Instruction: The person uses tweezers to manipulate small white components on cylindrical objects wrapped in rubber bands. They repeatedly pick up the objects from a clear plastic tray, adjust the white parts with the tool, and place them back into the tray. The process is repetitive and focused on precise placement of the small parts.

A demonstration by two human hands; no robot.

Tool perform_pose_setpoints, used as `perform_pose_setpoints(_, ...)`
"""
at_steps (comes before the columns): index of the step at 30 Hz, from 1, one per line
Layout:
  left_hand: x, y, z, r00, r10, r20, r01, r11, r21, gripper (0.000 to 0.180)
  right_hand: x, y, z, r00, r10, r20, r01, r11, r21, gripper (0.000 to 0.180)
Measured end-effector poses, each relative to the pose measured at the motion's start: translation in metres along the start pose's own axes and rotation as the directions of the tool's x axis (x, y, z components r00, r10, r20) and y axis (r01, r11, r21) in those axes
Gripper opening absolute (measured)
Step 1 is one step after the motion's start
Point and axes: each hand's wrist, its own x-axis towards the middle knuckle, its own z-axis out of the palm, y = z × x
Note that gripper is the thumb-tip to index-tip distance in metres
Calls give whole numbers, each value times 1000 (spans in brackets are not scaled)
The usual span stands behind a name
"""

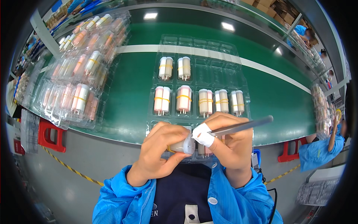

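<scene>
Cylinder pair (181, 145), pale, bound with a yellow band, lies sideways clenched in the left hand (160, 151) at 6 o'clock of the clear compartment tray (220, 59). Right hand (231, 143), one finger taped white, pinches a grey tweezer-like tool (242, 126) pointing to 3 o'clock, its tip at the cylinders. Stacked filled trays (80, 74) sit at 10 o'clock on the green belt (279, 100).

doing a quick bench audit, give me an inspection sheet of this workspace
surface: green conveyor belt with a white stripe
job's things: left hand grips a banded pair of pale cylinders; right hand, one finger taped white, holds a thin grey tool near it
clutter: clear tray with banded pairs; stacked trays to the left
grippers: both hands shut
cables: black cable by the right sleeve
surroundings: co-worker in blue, red brackets, yellow-black floor tape
</scene>
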Motion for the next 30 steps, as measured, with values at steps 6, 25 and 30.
perform_pose_setpoints(6, 0, 2, -2, 999, -12, 53, 12, 1000, 4, 42, 3, -1, -4, 997, 64, 53, -67, 996, 60, 12)
perform_pose_setpoints(25, -3, 8, -3, 943, -331, -4, 306, 875, -376, 52, -18, 16, 13, 983, -65, -173, 114, 950, 292, 22)
perform_pose_setpoints(30, -3, 5, -2, 956, -293, 28, 280, 878, -389, 50, -21, 14, 13, 978, -115, -174, 151, 966, 210, 24)
